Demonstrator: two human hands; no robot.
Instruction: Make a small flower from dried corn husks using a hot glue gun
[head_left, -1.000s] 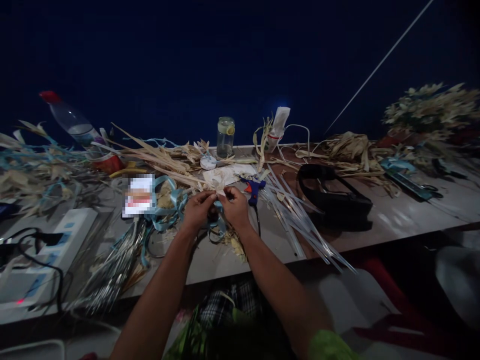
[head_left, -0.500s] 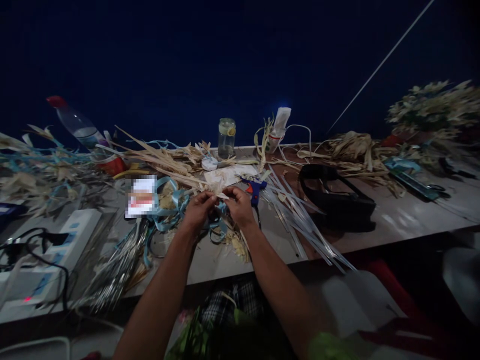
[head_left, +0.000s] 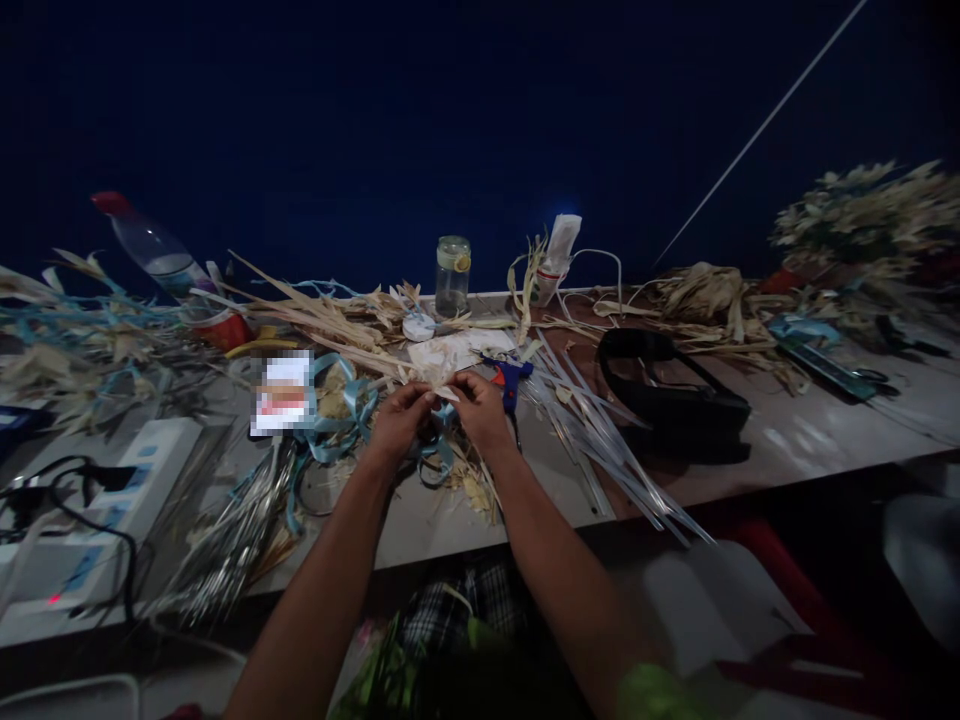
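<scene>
My left hand (head_left: 401, 418) and my right hand (head_left: 478, 408) meet over the middle of the table, fingers pinched close together. Between their fingertips is a pale piece of dried corn husk (head_left: 446, 392), and both hands grip it. Just right of my right hand lies a blue glue gun (head_left: 511, 376) with an orange trigger. Light blue ribbon (head_left: 330, 445) curls beside my left hand. A white paper (head_left: 469, 348) lies behind my hands, and husk scraps (head_left: 476, 490) are scattered under my wrists.
Clear plastic rods (head_left: 600, 430) and a black strapped case (head_left: 675, 400) lie right. Silver wires (head_left: 232, 540) and a white power strip (head_left: 142, 490) are at left. Long husk strips (head_left: 322, 330), a lidded jar (head_left: 453, 275) and a leaning bottle (head_left: 161, 250) stand or lie toward the back wall.
My hands stay in nearly the same place, with only a slight shift of the fingers on the husk piece. Everything else looks unchanged.
</scene>
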